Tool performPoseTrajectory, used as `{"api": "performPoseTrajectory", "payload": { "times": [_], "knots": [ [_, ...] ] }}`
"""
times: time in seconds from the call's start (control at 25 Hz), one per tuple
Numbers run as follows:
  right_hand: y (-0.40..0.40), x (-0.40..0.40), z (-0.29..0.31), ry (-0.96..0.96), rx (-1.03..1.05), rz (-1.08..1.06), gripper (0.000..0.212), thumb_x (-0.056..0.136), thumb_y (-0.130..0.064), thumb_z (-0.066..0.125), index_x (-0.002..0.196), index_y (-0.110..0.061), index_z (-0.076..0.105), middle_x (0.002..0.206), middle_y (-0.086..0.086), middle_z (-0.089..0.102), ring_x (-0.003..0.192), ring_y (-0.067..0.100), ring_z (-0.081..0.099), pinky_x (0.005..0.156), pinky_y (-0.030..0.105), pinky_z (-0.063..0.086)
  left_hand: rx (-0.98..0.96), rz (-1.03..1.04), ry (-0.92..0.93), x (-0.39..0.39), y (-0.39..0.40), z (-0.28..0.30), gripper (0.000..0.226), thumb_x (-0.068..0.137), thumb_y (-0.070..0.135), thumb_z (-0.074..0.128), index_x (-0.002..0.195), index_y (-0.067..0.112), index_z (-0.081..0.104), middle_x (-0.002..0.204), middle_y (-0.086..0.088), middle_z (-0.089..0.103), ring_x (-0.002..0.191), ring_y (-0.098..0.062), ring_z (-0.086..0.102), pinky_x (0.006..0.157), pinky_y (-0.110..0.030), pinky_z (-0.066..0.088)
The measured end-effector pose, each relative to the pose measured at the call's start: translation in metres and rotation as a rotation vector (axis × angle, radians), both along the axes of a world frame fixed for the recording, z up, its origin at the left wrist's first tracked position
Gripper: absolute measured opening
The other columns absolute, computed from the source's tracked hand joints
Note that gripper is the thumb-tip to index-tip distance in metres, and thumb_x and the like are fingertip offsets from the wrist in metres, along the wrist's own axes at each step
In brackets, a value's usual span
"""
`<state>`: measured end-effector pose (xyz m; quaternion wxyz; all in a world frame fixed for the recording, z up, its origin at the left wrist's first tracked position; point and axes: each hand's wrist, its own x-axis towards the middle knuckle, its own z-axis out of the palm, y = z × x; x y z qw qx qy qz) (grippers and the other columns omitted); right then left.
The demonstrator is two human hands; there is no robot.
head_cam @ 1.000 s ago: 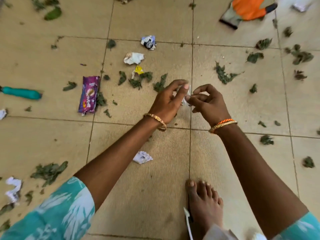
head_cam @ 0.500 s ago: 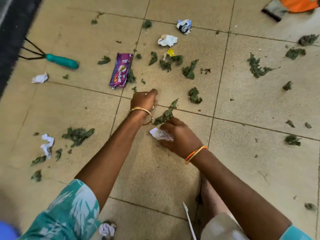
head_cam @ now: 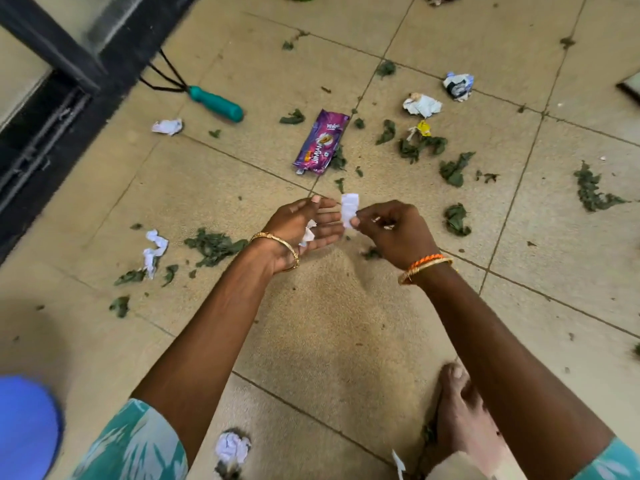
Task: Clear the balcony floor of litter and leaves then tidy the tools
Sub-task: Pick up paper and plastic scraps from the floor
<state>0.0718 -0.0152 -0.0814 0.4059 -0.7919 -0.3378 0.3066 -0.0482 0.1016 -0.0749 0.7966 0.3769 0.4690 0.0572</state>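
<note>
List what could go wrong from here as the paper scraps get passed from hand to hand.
1. The left hand lies open and flat with a scrap of paper on its palm; it could slide off.
2. The right hand only pinches the white slip by its edge, so it may drop in the handover.
3. The bare foot stands near leaves and could tread them in.

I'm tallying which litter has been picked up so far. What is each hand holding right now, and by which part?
The right hand pinches a white paper scrap by its lower end. The left hand, fingers straight, carries another paper scrap on its palm.
</note>
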Motion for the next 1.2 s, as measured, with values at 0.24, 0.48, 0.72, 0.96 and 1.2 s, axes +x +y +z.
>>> {"api": "performPoseTrajectory", "payload": {
  "times": [0.24,0.48,0.72,0.96,1.2],
  "knots": [
    [0.060,-0.014,-0.003,-0.038,-0.037,0.052,0.012,0.075,-0.021,0.077,0.072,-0.014,0.068,0.068,0.005,0.066,0.058,0.010,0.055,0.057,0.021,0.044,0.158,0.139,0.128,0.006,0.012,0.002,0.031,0.100,0.026,0.047,0.102,0.001,0.064,0.079,-0.011,0.064,0.059,-0.016,0.063,0.047,-0.023,0.054],
    [0.106,0.011,-0.036,-0.864,-0.056,0.331,0.040,0.077,0.001,0.060,0.114,-0.012,0.063,0.127,0.020,0.052,0.119,0.039,0.045,0.092,0.049,0.042,0.248,0.419,0.382,-0.015,0.056,0.003,0.030,0.091,0.026,0.055,0.065,0.011,0.051,0.051,-0.002,0.045,0.035,-0.011,0.038,0.032,-0.009,0.025],
    [0.123,0.025,-0.037,-0.960,0.388,0.194,0.013,0.081,-0.012,0.065,0.091,-0.011,0.073,0.109,0.014,0.066,0.102,0.035,0.059,0.080,0.041,0.047,0.267,0.417,0.354,-0.019,0.062,0.000,0.017,0.082,0.009,0.063,0.068,0.008,0.052,0.059,-0.005,0.048,0.037,-0.010,0.043,0.035,-0.012,0.031],
    [0.100,-0.007,0.001,-0.209,0.686,0.012,0.016,0.088,-0.003,0.061,0.101,0.000,0.069,0.102,0.008,0.070,0.098,0.016,0.065,0.086,0.031,0.051,-0.019,0.487,-0.057,-0.013,0.062,-0.007,0.026,0.101,0.017,0.041,0.108,-0.004,0.056,0.082,-0.016,0.072,0.070,-0.025,0.071,0.055,-0.028,0.058],
    [0.089,-0.048,-0.001,0.519,0.325,0.031,0.012,0.091,-0.006,0.058,0.088,-0.017,0.061,0.068,0.000,0.072,0.069,0.022,0.070,0.062,0.037,0.059,-0.024,0.445,-0.068,-0.028,0.047,-0.007,0.049,0.096,0.047,0.041,0.105,0.004,0.062,0.085,-0.010,0.072,0.072,-0.020,0.070,0.064,-0.031,0.058]
  ]
}}
